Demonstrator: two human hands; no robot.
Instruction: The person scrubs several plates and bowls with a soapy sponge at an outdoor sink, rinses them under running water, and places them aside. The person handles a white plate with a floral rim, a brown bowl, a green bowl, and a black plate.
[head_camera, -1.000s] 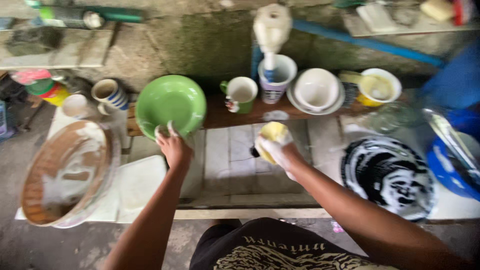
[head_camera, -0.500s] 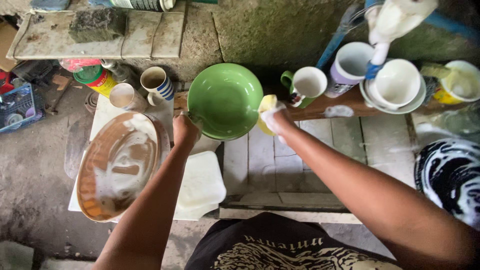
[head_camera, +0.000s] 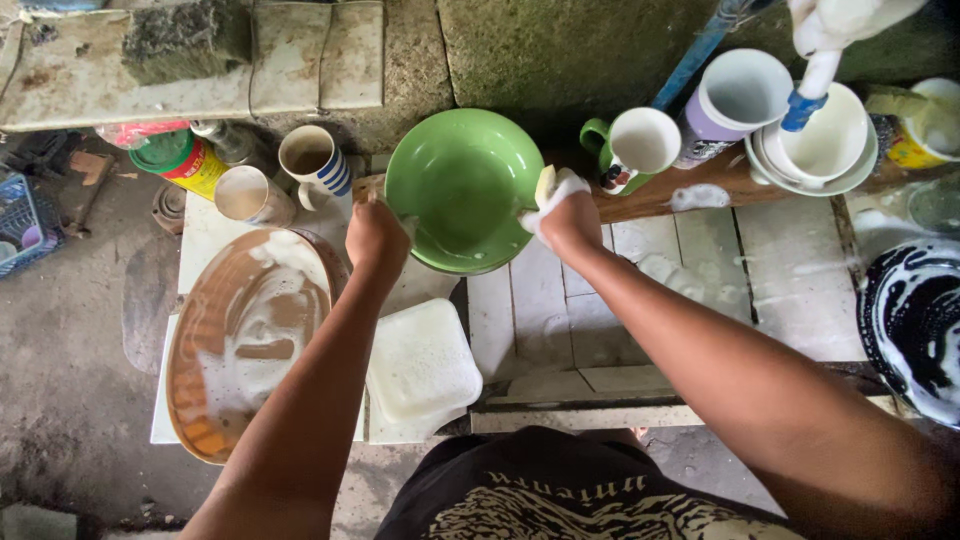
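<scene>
Green bowl (head_camera: 462, 188): tilted toward the camera, held over the tiled wash slab (head_camera: 700, 280), just in front of the wooden shelf (head_camera: 700, 190) of cups.
Left hand (head_camera: 376, 235): fingers closed on the bowl's left rim, thumb side hidden; grip looks firm.
Right hand (head_camera: 568, 215): clenched around a sudsy sponge (head_camera: 546, 184), pressed to the bowl's right rim.
Handling: likely light plastic or melamine, stiff; wet and soapy, so slippery. The rim is the best hold, two-handed as here.
Near left: oval brown tray (head_camera: 245, 340) streaked with foam; white square lid (head_camera: 420, 362) beside it, also soapy.
Shelf: green-handled mug (head_camera: 640, 143), lilac mug (head_camera: 735, 100), stacked white bowls (head_camera: 822, 145).
Far right: black pan (head_camera: 915, 325) in suds.
Surface: pale tiles, wet, foam patches, uneven edges.
Room: rough concrete wall, dirt-grey floor, cramped outdoor-style washing spot.
</scene>
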